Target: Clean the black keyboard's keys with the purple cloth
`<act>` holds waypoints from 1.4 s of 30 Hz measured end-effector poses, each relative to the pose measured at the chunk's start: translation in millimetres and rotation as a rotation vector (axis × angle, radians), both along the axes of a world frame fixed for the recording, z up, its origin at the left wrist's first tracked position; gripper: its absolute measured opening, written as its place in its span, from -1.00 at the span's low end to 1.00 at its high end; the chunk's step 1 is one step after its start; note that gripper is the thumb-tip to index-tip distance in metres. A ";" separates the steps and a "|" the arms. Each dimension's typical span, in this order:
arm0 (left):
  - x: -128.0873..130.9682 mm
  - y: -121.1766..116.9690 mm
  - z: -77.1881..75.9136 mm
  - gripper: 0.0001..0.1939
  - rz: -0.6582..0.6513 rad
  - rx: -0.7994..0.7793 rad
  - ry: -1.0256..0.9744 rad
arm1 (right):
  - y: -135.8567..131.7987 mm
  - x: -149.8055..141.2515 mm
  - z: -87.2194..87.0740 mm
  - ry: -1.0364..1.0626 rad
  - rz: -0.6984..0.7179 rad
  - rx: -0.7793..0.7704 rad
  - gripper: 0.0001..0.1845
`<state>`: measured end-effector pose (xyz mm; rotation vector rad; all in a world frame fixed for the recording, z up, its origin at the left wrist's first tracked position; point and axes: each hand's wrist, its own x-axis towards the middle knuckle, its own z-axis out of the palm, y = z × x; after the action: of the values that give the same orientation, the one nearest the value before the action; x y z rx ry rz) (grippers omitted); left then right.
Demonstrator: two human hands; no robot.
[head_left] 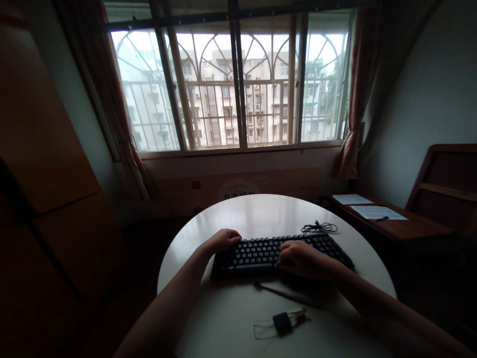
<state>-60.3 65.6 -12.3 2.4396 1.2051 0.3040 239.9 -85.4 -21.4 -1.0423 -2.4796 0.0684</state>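
Note:
A black keyboard (261,253) lies across the middle of a round white table (261,211). My left hand (222,240) rests on the keyboard's left end, fingers curled down over the keys. My right hand (298,258) lies on the keys right of centre, fingers bent loosely over them. Neither hand holds anything. A coiled black cable (319,227) lies just behind the keyboard's right end. In front of the keyboard lie a thin stick-like tool (279,292) and a small black key puller with a wire loop (282,323).
A wide barred window (238,84) fills the far wall, with curtains at both sides. A low wooden desk (395,226) with white papers (377,212) stands to the right, and a wooden board leans behind it. A tall wooden cabinet (40,164) stands at left.

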 end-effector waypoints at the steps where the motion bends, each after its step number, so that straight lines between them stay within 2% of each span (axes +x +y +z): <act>1: -0.1 0.2 -0.2 -0.60 0.003 -0.001 0.002 | -0.4 -1.9 -0.3 -0.001 -0.004 0.001 -0.91; 7: -1.7 1.8 -2.2 -0.58 -0.002 -0.007 -0.010 | -3.3 -15.9 -3.8 -0.001 -0.057 0.038 -0.92; 17: 0.1 -2.5 2.0 -0.58 -0.001 -0.012 -0.001 | -3.1 3.9 7.7 -0.001 0.028 -0.078 -0.84; 28: -0.7 0.6 -1.9 -0.59 0.006 -0.015 -0.013 | -7.2 11.9 18.3 0.011 0.000 -0.140 -0.89; 37: -0.3 -0.2 0.3 -0.58 -0.001 -0.022 0.003 | -4.4 3.6 9.1 0.022 0.026 -0.112 -0.87; 42: -1.1 -1.3 0.9 -0.58 -0.006 -0.022 -0.010 | -4.8 10.0 15.5 0.031 0.008 -0.152 -0.90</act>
<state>-61.4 64.4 -11.4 2.4200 1.1900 0.2996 249.9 -90.2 -5.8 -1.0835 -2.4825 0.2776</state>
